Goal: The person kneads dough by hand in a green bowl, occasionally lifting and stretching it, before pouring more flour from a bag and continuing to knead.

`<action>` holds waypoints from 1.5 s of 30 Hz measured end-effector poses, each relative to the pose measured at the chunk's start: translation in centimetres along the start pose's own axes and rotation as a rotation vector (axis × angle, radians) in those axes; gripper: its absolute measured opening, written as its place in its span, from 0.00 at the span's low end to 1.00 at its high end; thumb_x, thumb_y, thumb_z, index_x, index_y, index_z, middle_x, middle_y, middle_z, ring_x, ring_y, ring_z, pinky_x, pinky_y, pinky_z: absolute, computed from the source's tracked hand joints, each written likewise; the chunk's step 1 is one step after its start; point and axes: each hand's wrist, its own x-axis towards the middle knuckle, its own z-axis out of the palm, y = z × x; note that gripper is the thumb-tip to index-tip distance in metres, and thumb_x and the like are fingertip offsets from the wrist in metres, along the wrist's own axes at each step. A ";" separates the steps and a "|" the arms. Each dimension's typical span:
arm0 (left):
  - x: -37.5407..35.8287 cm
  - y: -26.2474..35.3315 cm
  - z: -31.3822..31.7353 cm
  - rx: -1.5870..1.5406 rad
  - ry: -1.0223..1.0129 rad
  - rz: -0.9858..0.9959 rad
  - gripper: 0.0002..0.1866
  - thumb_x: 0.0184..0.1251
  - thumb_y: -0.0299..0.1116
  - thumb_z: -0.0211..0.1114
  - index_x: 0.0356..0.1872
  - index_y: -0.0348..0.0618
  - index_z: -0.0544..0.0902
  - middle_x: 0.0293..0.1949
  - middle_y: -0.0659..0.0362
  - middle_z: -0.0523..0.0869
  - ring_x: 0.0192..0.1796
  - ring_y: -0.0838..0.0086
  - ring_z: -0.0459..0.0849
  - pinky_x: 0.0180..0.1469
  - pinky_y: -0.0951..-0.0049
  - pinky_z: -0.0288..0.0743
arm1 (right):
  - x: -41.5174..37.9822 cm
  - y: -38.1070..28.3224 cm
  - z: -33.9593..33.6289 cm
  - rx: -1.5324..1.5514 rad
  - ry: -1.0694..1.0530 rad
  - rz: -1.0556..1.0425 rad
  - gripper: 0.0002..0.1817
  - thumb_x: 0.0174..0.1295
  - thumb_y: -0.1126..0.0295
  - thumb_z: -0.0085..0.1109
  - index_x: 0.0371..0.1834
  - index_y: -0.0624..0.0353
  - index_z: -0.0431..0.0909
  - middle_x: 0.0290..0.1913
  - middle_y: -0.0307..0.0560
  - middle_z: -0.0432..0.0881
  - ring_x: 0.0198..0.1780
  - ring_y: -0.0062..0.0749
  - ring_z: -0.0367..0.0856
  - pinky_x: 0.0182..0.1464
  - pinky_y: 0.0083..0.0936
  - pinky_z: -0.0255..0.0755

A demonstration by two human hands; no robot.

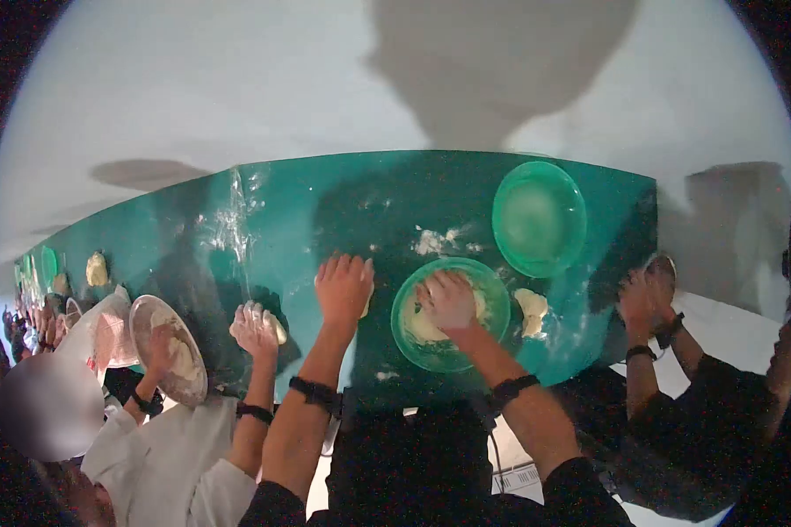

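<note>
At the centre of the frame, a translucent green plastic bowl [449, 314] is seen resting on a long teal table [308, 211] dusted with flour. Inside this bowl a mass of pale, floury dough [424, 325] is pressed by the right hand [449, 299], whose fingers are curled together and dug down into the dough. Just to the left of the bowl, the left hand [344, 287] is laid on the table surface, its fingers held close together and pointing toward the top of the frame; a small pale bit of dough shows at its right edge, though whether it is gripped cannot be told. A black band is worn on each wrist.

Above and to the right of the bowl, a second green plastic bowl [539, 218] is placed on the table. A lump of loose dough [530, 310] is found just right of the first bowl, and scattered flour [437, 240] lies above it.

At lower left, a metal bowl [169, 350] is tilted by a neighbouring person in white sleeves, whose other hand [255, 328] is set on a dough piece. At right, another person's hands [647, 294] are held at the table's edge.
</note>
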 end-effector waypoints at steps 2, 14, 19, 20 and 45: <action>-2.8 1.5 -2.9 -0.040 0.017 -0.011 0.06 0.67 0.35 0.70 0.34 0.45 0.85 0.46 0.54 0.88 0.52 0.54 0.85 0.59 0.51 0.78 | -0.9 -1.1 -2.7 0.025 -0.031 0.031 0.05 0.62 0.65 0.69 0.34 0.53 0.85 0.37 0.48 0.85 0.45 0.50 0.87 0.47 0.44 0.83; -8.8 3.4 -3.6 -0.019 -0.037 0.033 0.16 0.50 0.39 0.76 0.39 0.46 0.85 0.52 0.54 0.84 0.57 0.55 0.82 0.65 0.44 0.73 | -3.3 -1.8 -5.7 -0.198 -0.275 0.173 0.18 0.59 0.57 0.72 0.49 0.51 0.85 0.55 0.50 0.84 0.54 0.51 0.85 0.53 0.44 0.83; -7.0 2.8 -0.7 -0.013 0.021 0.044 0.10 0.56 0.41 0.73 0.30 0.48 0.85 0.39 0.57 0.89 0.43 0.56 0.87 0.53 0.50 0.80 | -6.6 -1.3 -3.4 -0.151 -0.288 -0.049 0.18 0.61 0.52 0.70 0.46 0.51 0.86 0.48 0.47 0.85 0.49 0.46 0.86 0.50 0.42 0.83; -6.1 2.6 -0.4 -0.024 -0.009 0.026 0.10 0.57 0.41 0.73 0.27 0.48 0.85 0.36 0.57 0.88 0.41 0.57 0.87 0.51 0.51 0.81 | -7.0 -1.2 -2.5 -0.123 -0.272 -0.077 0.18 0.61 0.52 0.70 0.45 0.52 0.86 0.46 0.46 0.86 0.48 0.44 0.87 0.48 0.41 0.83; -11.5 2.1 -6.1 -0.089 -0.079 -0.078 0.21 0.53 0.39 0.76 0.47 0.41 0.87 0.55 0.48 0.84 0.58 0.48 0.82 0.65 0.43 0.73 | -8.7 -4.9 -7.1 -0.060 -0.204 0.183 0.16 0.64 0.55 0.68 0.39 0.58 0.84 0.39 0.51 0.84 0.46 0.53 0.85 0.50 0.45 0.81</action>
